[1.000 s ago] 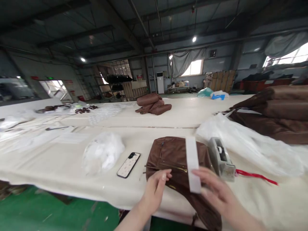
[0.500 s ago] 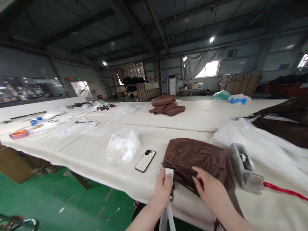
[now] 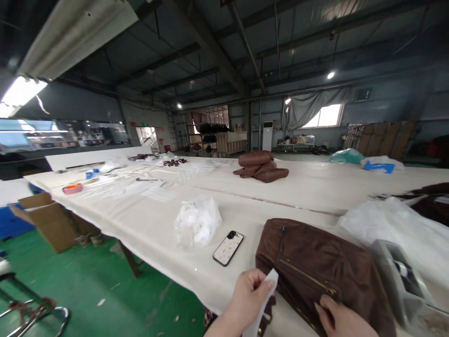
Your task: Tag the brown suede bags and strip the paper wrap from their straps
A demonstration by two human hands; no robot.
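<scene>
A brown bag with brass-coloured zips lies at the table's front edge. My left hand is closed on a white strip beside the bag's left end; the strip hangs down past the table edge. My right hand lies on the front of the bag, below the zip pull. Its fingers are curled in and look pinched on the bag's material, though the fingertips are partly hidden. A patterned phone lies left of the bag, and a grey tape dispenser stands against its right side.
A clear plastic bag of white bits sits left of the phone. Plastic sheeting covers the right side. Folded brown bags lie farther back. Orange tape is at the left table edge, with a cardboard box on the floor beyond.
The view has turned left, so things shift rightward. My left hand has tilted the white strip to the right. My right hand has moved down the bag and its fingers have drawn in.
</scene>
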